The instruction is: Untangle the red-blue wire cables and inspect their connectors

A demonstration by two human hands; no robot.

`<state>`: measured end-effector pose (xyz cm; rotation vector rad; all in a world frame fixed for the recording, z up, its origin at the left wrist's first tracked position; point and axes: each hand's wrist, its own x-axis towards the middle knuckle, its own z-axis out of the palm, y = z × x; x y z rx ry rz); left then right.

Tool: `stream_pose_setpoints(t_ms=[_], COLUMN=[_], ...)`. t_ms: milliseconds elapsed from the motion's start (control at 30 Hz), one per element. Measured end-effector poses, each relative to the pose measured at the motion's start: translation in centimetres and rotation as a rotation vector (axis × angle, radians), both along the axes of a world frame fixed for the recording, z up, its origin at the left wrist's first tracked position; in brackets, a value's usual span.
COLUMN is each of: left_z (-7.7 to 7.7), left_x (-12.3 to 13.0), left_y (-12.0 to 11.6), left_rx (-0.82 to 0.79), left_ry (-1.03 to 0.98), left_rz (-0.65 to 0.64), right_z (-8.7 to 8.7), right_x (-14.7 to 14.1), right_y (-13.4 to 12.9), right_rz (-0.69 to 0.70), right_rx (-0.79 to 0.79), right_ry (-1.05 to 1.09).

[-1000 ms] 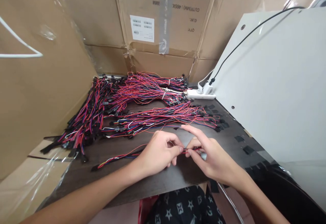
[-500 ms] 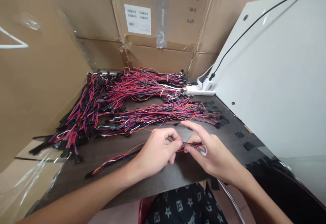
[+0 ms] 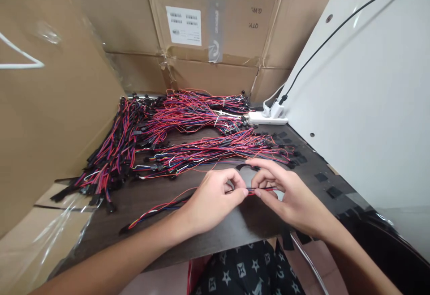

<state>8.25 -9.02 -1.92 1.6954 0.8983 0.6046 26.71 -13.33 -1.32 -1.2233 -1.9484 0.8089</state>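
Cardboard cartons [image 3: 215,75] stacked behind a dark bench [image 3: 235,228]. White panel [image 3: 352,98] on the right, black cable [image 3: 339,28] running down it to a white power strip [image 3: 265,117]. Black tape squares [image 3: 320,177] stuck along the bench's right side. 3 piles of red, blue and black wire harnesses [image 3: 188,120] sit at the back and left, connectors at their ends. Left hand [image 3: 211,203] and right hand [image 3: 292,196] both pinching a single harness [image 3: 262,190] between thumb and fingers, over the bench, fingertips almost meeting. Its tail runs left from the left hand, lying on the bench, ending in a black connector [image 3: 124,229].
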Motion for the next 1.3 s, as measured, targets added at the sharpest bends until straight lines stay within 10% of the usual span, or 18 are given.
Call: stream_pose_setpoints(t_ms=[300, 567, 1300], left_z=[-0.1, -0.6, 1.0], left_x=[-0.1, -0.5, -0.5], left_y=[0.4, 0.3, 0.8], left_rx=[0.166, -0.185, 0.013], left_ry=[0.155, 0.146, 0.191], left_rz=[-0.105, -0.172, -0.106], right_z=[-0.1, 0.5, 0.5], right_x=[0.4, 2.2, 2.7], right_y=[0.0, -0.2, -0.4], right_rz=[0.023, 0.049, 0.041], right_rx=[0.141, -0.023, -0.024], right_ry=[-0.176, -0.191, -0.274])
